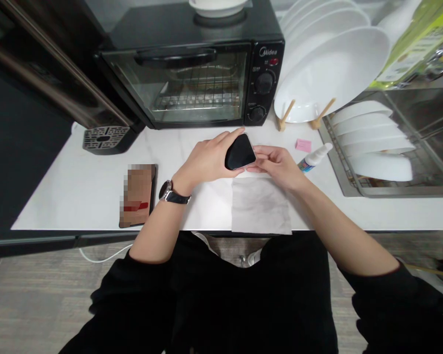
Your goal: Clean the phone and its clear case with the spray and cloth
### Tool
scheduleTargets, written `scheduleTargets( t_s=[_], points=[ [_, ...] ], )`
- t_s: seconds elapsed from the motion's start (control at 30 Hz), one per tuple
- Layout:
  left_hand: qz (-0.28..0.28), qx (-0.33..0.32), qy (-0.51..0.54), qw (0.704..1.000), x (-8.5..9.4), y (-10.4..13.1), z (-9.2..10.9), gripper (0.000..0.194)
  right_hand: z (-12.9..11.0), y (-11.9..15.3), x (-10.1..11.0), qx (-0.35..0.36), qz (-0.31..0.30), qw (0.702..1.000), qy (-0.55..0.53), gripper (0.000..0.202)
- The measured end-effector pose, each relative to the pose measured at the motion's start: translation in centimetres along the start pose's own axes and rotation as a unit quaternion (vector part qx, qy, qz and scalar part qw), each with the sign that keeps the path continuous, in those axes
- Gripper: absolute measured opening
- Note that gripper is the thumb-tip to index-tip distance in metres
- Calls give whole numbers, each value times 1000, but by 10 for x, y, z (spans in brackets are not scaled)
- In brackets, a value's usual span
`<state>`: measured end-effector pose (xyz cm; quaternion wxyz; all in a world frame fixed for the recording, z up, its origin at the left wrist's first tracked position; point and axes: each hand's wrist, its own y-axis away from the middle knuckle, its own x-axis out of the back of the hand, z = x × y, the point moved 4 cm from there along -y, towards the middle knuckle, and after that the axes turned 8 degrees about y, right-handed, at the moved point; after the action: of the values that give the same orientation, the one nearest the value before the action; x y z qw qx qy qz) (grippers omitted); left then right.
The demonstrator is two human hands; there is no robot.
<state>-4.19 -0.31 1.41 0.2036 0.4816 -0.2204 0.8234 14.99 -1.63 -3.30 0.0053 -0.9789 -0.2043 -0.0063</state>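
A phone (240,152) with a dark screen is held tilted above the white counter. My left hand (213,156) wraps around its left side, thumb along the lower edge and fingers along the top. At the phone's right edge, my right hand (275,163) is closed, with fingertips pinched against it; whether they hold anything else is hidden. A grey cloth (260,206) lies flat below the hands, its front end over the counter's edge. Right of my right hand are a small spray bottle (315,157), lying tilted, and a pink slip (303,145).
A black toaster oven (192,83) stands behind the hands. White plates (332,73) lean in a wooden rack, and bowls (376,137) sit in a metal sink rack at right. A partly blurred tablet-like item (138,195) lies left, near a drip tray (105,138).
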Motion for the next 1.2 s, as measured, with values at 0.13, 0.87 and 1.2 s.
scheduleTargets(
  t_s=[0.13, 0.87, 1.2],
  points=[
    [-1, -1, 8, 1000, 1, 1, -1, 97, -3, 0, -2, 17, 0, 1000, 4, 29],
    [0, -35, 85, 996, 7, 1, -2, 102, -1, 4, -9, 41, 40, 998, -20, 29],
    [-11, -44, 226, 973, 8, 3, -3, 100, 2, 5, -6, 28, 21, 998, -54, 32]
  ],
)
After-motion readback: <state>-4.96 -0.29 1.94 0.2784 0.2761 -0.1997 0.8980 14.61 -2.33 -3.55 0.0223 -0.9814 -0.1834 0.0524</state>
